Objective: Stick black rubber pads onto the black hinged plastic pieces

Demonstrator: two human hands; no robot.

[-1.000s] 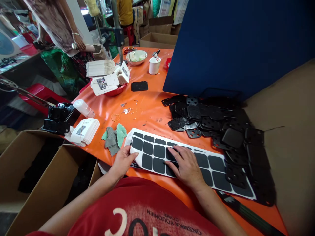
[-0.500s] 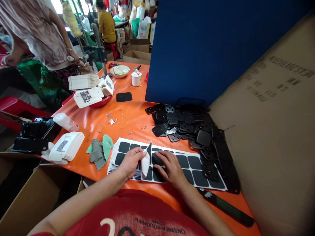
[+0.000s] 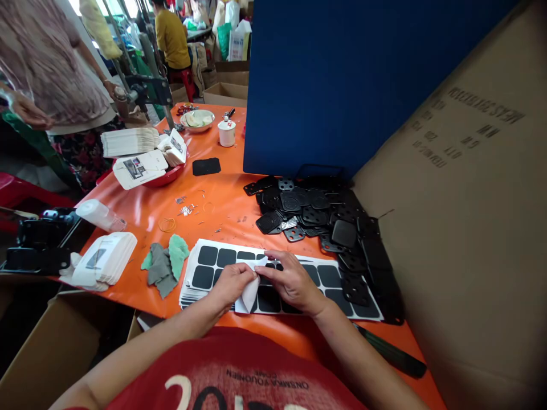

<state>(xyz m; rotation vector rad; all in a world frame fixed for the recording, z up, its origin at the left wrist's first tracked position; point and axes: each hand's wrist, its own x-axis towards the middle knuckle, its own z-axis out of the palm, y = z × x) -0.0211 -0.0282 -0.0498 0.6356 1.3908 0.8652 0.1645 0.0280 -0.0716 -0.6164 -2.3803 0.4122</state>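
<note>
A white sheet (image 3: 205, 267) with rows of black rounded-square stickers lies on the orange table (image 3: 239, 210) near the front edge. My left hand (image 3: 233, 285) pinches the lifted white backing flap (image 3: 250, 293) of the sheet. My right hand (image 3: 290, 279) is beside it, fingers curled on the flap's top corner and resting on the stickers. Both hands touch over the middle of the sheet.
A heap of black plastic square parts (image 3: 329, 222) lies right of centre. A blue board (image 3: 342, 80) and a brown cardboard wall (image 3: 465, 216) stand behind and right. Green-grey rags (image 3: 164, 265), white card stacks (image 3: 100, 265), a red bowl of cards (image 3: 143, 165) and a bottle (image 3: 98, 213) lie left. Another person (image 3: 47, 68) stands far left.
The white flap peeled up from the sheet and now folds lower between my hands. My right hand moved from flat on the stickers to pinching the flap. The view shifted left.
</note>
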